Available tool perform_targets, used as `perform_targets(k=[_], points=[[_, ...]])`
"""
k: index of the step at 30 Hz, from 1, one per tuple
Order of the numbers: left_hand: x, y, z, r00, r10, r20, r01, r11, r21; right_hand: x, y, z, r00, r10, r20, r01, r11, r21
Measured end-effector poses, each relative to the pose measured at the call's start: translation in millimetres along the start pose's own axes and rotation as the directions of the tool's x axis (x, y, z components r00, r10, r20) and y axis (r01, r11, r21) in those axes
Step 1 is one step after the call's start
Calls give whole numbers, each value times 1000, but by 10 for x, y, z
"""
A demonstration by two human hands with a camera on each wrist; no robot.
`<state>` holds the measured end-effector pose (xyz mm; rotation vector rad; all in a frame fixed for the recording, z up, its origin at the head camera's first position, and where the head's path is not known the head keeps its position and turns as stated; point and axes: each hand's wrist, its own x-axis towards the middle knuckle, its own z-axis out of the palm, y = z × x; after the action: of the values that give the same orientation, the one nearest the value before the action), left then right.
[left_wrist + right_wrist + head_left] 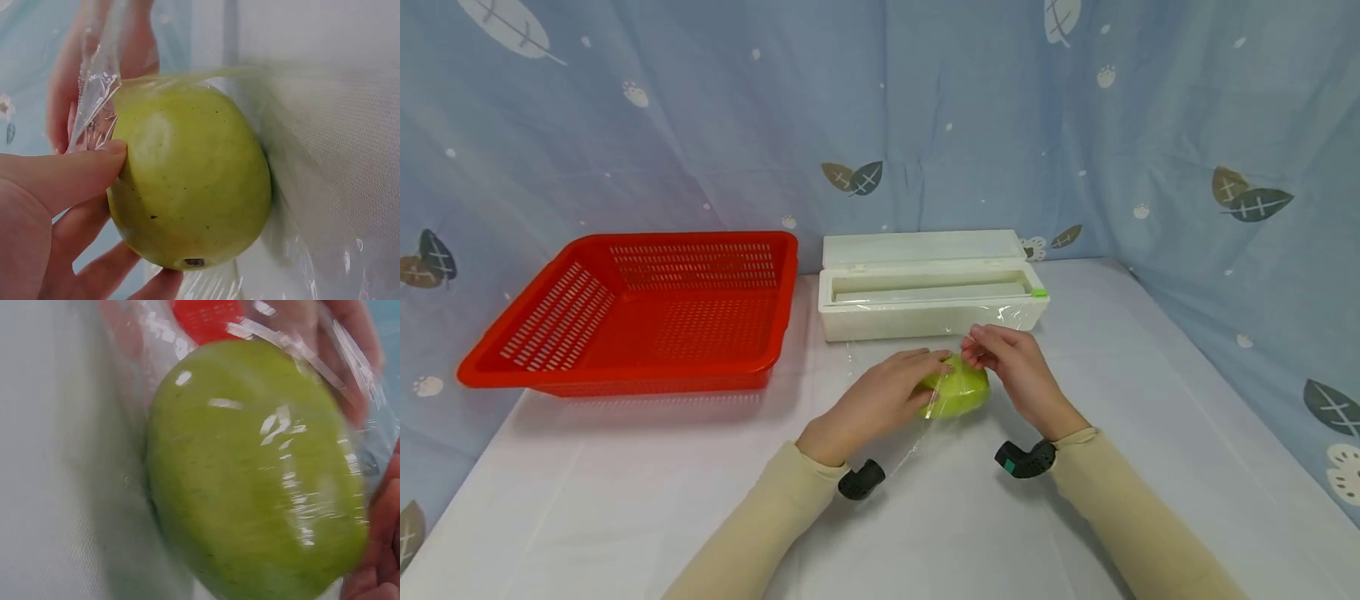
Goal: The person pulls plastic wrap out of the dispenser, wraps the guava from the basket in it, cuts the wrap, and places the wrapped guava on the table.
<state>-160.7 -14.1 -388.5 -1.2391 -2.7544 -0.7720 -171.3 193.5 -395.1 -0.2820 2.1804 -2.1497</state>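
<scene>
A yellow-green mango (962, 390) lies on the white tabletop, partly covered by clear cling film (300, 487). My left hand (891, 390) grips the mango from its left side. In the left wrist view its thumb (94, 172) presses the fruit near the film's edge, with the other fingers curled underneath. At the mango's upper right my right hand (1011, 367) pinches gathered cling film between thumb and fingertips. More film spreads from the fruit over the table toward the left wrist. In the right wrist view, shiny wrinkled film overlies the fruit.
Behind the hands stands a white cling film dispenser box (925, 321), lid raised, with a roll inside and a green slider (1039, 292) at its right end. A red plastic basket (625, 379) sits at the left. A blue patterned curtain (925, 108) hangs behind the table.
</scene>
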Motion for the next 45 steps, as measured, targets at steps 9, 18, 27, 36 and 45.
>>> perform_targets(k=[9,18,27,36,45], points=[[22,-52,33,998,-62,8,63,993,-104,66,173,152,988,-86,-128,73,992,-108],[21,-88,10,990,-144,2,143,977,-157,90,225,227,981,-105,-165,80,985,-152],[26,-115,-2,989,-144,-16,139,972,-188,79,226,248,980,-156,-122,129,970,-206],[56,-149,26,981,-191,-43,174,952,-252,77,187,187,993,-120,3,114,930,-349],[33,-203,19,984,-156,-90,136,971,-194,34,-11,125,975,-103,194,187,853,-488]])
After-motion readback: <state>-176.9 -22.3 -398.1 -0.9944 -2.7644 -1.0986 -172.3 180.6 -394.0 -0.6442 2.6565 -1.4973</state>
